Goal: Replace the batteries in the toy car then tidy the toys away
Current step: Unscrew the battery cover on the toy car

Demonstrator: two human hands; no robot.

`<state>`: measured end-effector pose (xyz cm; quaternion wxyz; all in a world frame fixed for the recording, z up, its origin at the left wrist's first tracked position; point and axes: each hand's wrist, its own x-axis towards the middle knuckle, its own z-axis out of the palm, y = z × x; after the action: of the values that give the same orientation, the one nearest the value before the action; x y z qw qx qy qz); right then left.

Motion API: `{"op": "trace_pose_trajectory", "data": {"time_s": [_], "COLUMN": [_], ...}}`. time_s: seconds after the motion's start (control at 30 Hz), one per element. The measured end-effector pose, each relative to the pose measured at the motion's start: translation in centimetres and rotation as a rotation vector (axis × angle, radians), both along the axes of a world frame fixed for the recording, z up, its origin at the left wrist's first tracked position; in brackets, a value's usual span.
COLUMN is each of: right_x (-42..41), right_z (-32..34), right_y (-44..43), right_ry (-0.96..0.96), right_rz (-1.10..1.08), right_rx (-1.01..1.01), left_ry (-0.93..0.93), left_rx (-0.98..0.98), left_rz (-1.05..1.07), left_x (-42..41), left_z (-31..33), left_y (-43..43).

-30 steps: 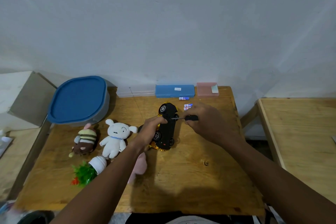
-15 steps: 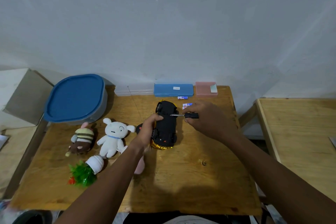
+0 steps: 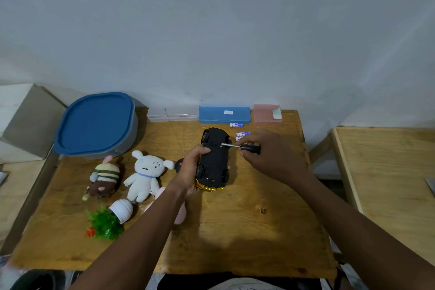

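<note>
Lying belly-up on the surface [image 3: 235,231], the car [image 3: 215,160], likely light, hard, slippery plastic, was clamped at its side by the left hand [image 3: 191,170] while the right hand [image 3: 266,158] pinched a screwdriver [image 3: 244,147].

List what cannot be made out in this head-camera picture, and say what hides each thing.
- Black toy car: screw too small; left hand covers its side.
- Pink soft toy: mostly behind the left forearm.
- Blue-and-white batteries: print too small, one partly behind right hand.
- Blue-lidded grey tub: lid hides contents.
</note>
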<state>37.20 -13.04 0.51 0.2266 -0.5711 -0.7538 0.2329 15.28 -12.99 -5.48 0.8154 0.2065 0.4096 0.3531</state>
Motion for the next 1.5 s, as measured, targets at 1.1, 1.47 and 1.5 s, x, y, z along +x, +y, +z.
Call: {"op": "trace_pose_trajectory", "data": {"time_s": [1.1, 1.47, 1.5], "right_x": [-2.7, -1.4, -1.2], "right_z": [-10.5, -12.2, -12.4], "right_y": [-3.6, -4.0, -4.1], "right_ry": [-0.033, 0.092, 0.071], "right_rz": [-0.405, -0.436, -0.421], "right_rx": [-0.454, -0.342, -0.317], "left_ry": [0.416, 0.368, 0.368], "left_rx": [-0.103, -0.117, -0.122], "left_rz": [0.242, 0.216, 0.213], "left_x": [-0.2, -0.5, -0.6], "left_z": [-1.6, -2.0, -2.1], "left_y": [-1.2, -2.4, -2.5]}}
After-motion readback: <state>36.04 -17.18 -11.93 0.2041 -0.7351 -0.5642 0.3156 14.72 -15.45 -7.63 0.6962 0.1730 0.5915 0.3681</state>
